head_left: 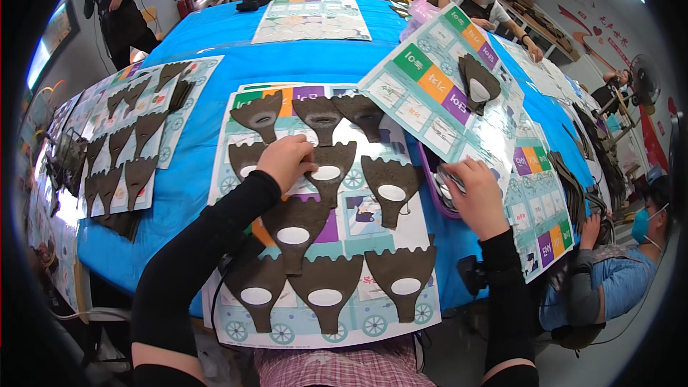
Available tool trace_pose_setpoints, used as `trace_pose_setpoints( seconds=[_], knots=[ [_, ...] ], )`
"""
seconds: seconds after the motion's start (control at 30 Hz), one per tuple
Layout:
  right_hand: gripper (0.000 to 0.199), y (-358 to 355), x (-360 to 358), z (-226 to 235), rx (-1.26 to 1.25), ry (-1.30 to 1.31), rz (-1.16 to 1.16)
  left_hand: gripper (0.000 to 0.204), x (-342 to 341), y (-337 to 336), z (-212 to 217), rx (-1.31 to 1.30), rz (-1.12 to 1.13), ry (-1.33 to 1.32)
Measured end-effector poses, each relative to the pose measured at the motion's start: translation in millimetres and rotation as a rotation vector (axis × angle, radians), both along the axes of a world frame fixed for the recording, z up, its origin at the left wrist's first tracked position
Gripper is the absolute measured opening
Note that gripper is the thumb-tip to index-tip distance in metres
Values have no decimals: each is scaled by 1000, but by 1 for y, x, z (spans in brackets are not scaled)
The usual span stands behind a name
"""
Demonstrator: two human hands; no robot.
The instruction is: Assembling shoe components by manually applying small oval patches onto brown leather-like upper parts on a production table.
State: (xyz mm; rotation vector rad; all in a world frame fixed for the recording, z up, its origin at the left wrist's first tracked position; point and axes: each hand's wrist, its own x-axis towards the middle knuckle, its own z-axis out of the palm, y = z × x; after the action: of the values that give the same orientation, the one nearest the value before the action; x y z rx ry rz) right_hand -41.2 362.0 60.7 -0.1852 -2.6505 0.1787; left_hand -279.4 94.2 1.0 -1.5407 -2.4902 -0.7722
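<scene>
Dark brown fan-shaped pieces with scalloped tops lie in rows on a colourful printed sheet [240, 322] in front of me. Most of them carry a white oval, such as the bottom middle piece [326, 314]. Those in the top row, like the top left piece [258, 116], show none. My left hand [288, 163] is closed, its fingertips at the edge of a central brown piece [335, 156]; what they pinch, if anything, is hidden. Over a purple basket [430, 165] at the right, my right hand [474, 192] pinches a pale oval piece [454, 182].
A tilted printed sheet [423, 104] overlaps the basket, with stacked brown pieces [477, 84] on it. More brown pieces [140, 175] cover sheets at the left. A blue cloth [193, 43] spreads over the table. Other people stand or sit around, one [609, 272] close at the right.
</scene>
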Motion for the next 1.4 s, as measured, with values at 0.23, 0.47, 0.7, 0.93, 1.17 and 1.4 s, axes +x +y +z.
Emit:
trace_pose_setpoints(
  seconds=[0.23, 0.47, 0.7, 0.93, 1.17, 1.4],
  knots=[
    [15, 25, -3, -35, 145, -133, 20, 4, -3, -24, 12, 77, 14, -187],
    [7, 19, 3, -16, -125, -11, -135, 13, 23, -111, 29, -17, 140, -281],
    [13, 24, 10, 16, -411, -80, -418, 16, 27, -134, 37, -78, 188, -368],
    [19, 11, -20, 42, -855, 204, 16, 19, 18, -135, 34, -65, 180, -404],
    [24, -82, -155, 41, -1210, -90, 432, 32, -23, -110, 31, -75, 109, -354],
    [23, -148, -242, -7, -1032, -129, 525, 51, -60, -73, 42, 595, -67, -1502]
  ],
)
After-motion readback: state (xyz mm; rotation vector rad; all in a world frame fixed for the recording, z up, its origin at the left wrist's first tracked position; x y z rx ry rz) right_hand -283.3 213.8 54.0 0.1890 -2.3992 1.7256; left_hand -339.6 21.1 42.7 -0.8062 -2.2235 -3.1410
